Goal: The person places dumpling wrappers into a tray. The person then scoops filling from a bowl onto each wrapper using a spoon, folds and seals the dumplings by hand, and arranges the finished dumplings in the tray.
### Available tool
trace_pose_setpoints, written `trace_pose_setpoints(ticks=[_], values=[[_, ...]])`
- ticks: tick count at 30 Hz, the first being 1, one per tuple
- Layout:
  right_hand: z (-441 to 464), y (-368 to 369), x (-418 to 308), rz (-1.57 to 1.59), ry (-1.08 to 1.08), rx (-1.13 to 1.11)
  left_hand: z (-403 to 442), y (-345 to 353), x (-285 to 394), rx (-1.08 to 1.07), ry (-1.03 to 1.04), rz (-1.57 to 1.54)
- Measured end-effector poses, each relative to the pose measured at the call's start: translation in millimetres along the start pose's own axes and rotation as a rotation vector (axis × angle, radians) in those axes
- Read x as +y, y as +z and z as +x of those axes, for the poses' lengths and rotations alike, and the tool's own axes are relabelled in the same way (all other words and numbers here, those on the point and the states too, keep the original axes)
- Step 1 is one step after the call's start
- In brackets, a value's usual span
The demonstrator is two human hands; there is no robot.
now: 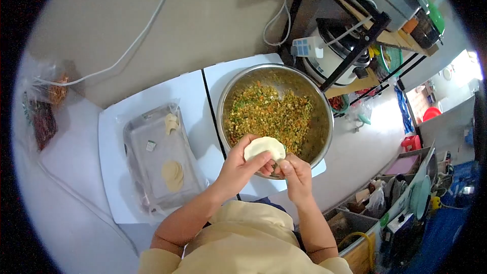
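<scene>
"Head camera, and both hands meet over the near rim of the steel bowl (pixel 325 116)! What's the left hand (pixel 236 166) doing?"

"Gripping, thumb laid across the near face of a pale, round dough wrapper (pixel 266 146), index finger up along its left side. The other fingers are tucked behind, so I can't tell how they're set."

"And the right hand (pixel 298 176)?"

"Fingers curled in, thumb against the forefinger, pinching at the wrapper's lower right edge. Its exact fingertip contact is partly hidden."

"Give me the arms!"

"Both elbows bent. The left forearm slants steeply inward from the lower left; the right one stands more upright, leaning in toward the wrapper. That puts the wrapper between the hands, in front of the chopped filling (pixel 269 114) in the bowl."

"What's off to the left?"

"A metal tray (pixel 139 172) with clear plastic about it, near the left forearm. Overlapping round wrappers (pixel 173 175) lie toward its near end, and a small pale dough piece (pixel 171 123) sits toward the far end."
</scene>
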State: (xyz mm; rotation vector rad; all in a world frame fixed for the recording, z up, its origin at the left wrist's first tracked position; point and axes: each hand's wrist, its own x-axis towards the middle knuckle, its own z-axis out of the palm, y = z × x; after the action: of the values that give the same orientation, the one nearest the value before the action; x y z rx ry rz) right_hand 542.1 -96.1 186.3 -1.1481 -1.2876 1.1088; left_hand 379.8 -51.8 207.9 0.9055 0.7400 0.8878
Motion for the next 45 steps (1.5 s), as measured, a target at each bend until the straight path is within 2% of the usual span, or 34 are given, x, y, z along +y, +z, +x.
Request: trace_pose_setpoints(ticks=[2,6,10,12,13,14,16,18,20,23,24,26,27,28,30,32,33,34,36,37,39,41,43,45], values=[[2,5,-5,-0.146,-0.05,0.014,-1,-1,1,-0.006,-0.005,-0.011],[-1,3,-1,-0.159,-0.002,-0.01,-4,-9,3,-0.027,-0.041,-0.009],[7,12,-10,0.035,0.025,0.064,-5,-20,4,-0.121,-0.069,-0.023],[12,26,-19,-0.102,0.014,0.06,-5,-26,3,-0.127,-0.106,0.042],[13,24,-14,-0.297,0.018,-0.022,-8,-30,4,-0.179,-0.119,0.172],[14,28,-9,-0.285,0.016,-0.041,-9,-34,5,-0.23,-0.134,0.302],[18,39,-4,-0.602,-0.198,-0.048,-14,-40,-1,-0.171,-0.063,0.402],[21,56,0,-0.664,-0.29,-0.048,-16,-47,-10,-0.021,0.103,0.844],[24,72,9,-0.93,-0.4,-0.023,-20,-47,-6,0.073,0.047,0.721],[26,100,26,-1.01,-0.467,-0.017,-23,-62,-21,0.287,0.112,0.583],[27,107,29,-1.054,-0.494,-0.015,-21,-68,-30,0.299,0.113,0.583],[29,119,33,-1.016,-0.553,-0.047,-18,-80,-42,0.437,0.141,-0.073],[26,123,34,-1.021,-0.503,-0.083,-19,-91,-45,0.469,0.038,-0.101],[25,127,33,-1.026,-0.453,-0.12,-22,-101,-42,0.478,0.043,-0.1],[21,123,22,-0.991,-0.384,-0.187,-26,-122,-34,0.565,0.122,0.013],[16,110,13,-0.822,-0.294,-0.244,-22,-159,-37,0.769,0.205,-0.017],[15,101,11,-0.843,-0.28,-0.257,-20,-175,-36,0.888,0.237,-0.013],[13,92,8,-0.839,-0.281,-0.261,-18,-193,-39,0.893,0.238,-0.011],[8,75,2,-0.767,-0.113,-0.171,-14,-226,-52,1.138,0.187,0.371],[8,67,1,-0.765,-0.111,-0.173,-10,-241,-63,1.14,0.185,0.373],[7,50,1,-0.708,-0.037,-0.029,-1,-265,-86,1.184,0.179,0.75],[8,32,3,-0.681,-0.083,0.037,5,-273,-93,1.198,0.185,0.861],[4,28,-4,-0.497,0.043,0.162,9,-273,-94,1.204,0.191,0.973],[0,13,-3,-0.519,0.085,0.176,13,-267,-90,1.22,0.158,1.021]])
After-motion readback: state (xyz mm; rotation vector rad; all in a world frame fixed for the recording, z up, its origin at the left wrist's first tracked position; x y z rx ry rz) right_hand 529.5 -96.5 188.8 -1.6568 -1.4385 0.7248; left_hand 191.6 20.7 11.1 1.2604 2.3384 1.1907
